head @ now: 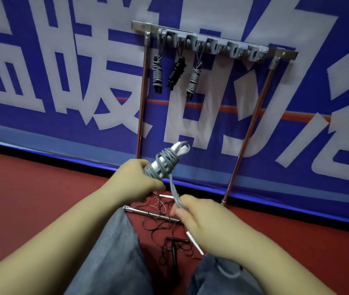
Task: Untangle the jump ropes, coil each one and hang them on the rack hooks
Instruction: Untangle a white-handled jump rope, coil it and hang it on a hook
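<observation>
Gripping a grey jump rope bundle [165,161], the left hand [136,179] is closed around its lower end; grey cord is wound around white handles, and the bundle is tilted up and to the right in front of the banner. A loose strand of the same grey cord runs down from the bundle and is pinched in the closed right hand [199,218]. A rack [214,42] with a grey hook strip on a metal bar, carried by two copper-coloured legs, stands against the banner. Three coiled ropes are seen hanging from its left hooks: a grey coil [157,73], a black coil [176,72] and a second grey coil [193,80]; the hooks to the right carry nothing. On the red floor [31,188] between the knees, a tangle of thin dark rope [160,228] is recorded, with white handles [195,242], a black handle [173,248] and a metal bar [151,213] lying among it. Grey trouser legs [109,252] are visible below the forearms. A blue banner [63,60] bears large white Chinese characters, cropped by the frame; one is read as 暖, the rest cannot be read with certainty. An orange stripe crosses the banner.
</observation>
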Action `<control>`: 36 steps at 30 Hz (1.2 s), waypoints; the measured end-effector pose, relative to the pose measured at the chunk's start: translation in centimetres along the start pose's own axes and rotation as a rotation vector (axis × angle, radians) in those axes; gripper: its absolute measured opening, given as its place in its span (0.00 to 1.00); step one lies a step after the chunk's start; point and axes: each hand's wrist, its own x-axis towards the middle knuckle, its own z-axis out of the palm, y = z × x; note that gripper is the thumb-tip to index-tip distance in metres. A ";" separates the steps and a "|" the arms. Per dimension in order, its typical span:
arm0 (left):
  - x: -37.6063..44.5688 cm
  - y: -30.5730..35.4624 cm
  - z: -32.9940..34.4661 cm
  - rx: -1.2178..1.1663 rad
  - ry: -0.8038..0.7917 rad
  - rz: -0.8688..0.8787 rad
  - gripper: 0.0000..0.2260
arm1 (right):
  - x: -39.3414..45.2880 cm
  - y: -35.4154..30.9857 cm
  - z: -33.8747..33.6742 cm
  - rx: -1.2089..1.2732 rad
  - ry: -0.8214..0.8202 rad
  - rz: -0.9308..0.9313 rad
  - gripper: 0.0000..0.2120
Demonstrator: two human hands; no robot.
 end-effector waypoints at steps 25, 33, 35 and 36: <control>-2.8 1.2 0.2 0.148 -0.363 0.434 0.12 | 4.4 6.3 -2.2 0.688 -0.260 0.226 0.07; -1.9 0.3 0.1 -0.289 -0.272 0.108 0.07 | 1.9 1.7 -3.6 0.590 -0.125 0.125 0.14; -1.5 0.2 0.2 -0.316 -0.238 0.075 0.07 | 1.8 1.7 -4.3 0.304 -0.043 0.098 0.14; -1.4 0.2 0.3 -0.324 -0.227 0.065 0.08 | 1.7 1.7 -4.7 0.189 -0.020 0.078 0.13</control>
